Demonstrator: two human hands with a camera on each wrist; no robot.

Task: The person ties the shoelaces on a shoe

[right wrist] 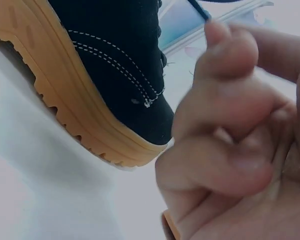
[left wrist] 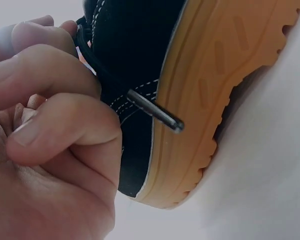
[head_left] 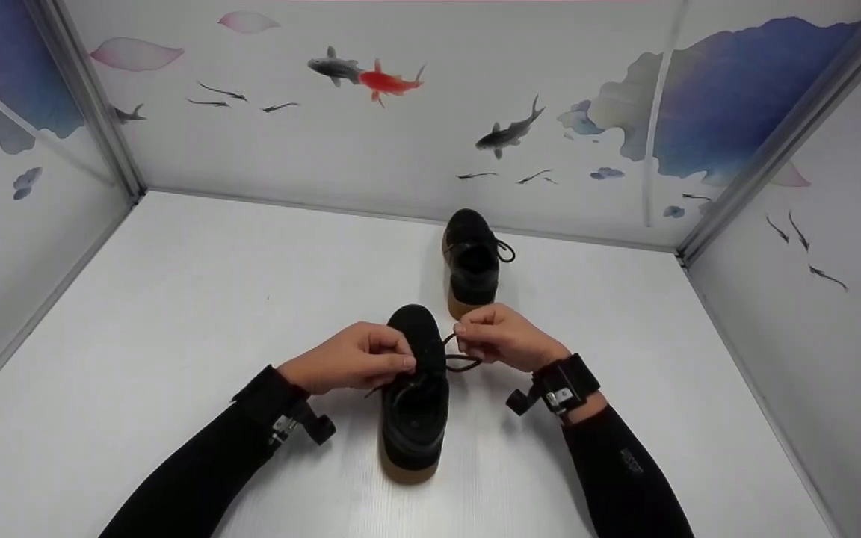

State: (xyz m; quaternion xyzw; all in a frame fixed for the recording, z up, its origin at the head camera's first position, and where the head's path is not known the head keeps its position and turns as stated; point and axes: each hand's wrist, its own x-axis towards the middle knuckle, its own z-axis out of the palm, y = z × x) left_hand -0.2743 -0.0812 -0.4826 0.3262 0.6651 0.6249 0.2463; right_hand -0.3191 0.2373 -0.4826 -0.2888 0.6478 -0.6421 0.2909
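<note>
A black lace-up shoe [head_left: 424, 385] with a tan sole stands upright, toe pointing away. Over its lacing my left hand [head_left: 352, 359] pinches the shoelace between thumb and index finger. A lace end with a dark tip [left wrist: 155, 111] hangs from those fingers along the shoe's side in the left wrist view. To the right of the shoe, my right hand [head_left: 509, 340] pinches another stretch of shoelace [right wrist: 198, 9], its other fingers curled. A lace loop sticks out from the shoe toward this hand. The fingers hide part of the lacing.
A second black shoe [head_left: 471, 276] stands farther back, near the rear wall, a lace loop at its right side. Both shoes are on a white surface [head_left: 176, 299]. White panels [head_left: 415, 149] printed with fish and petals enclose the back and sides.
</note>
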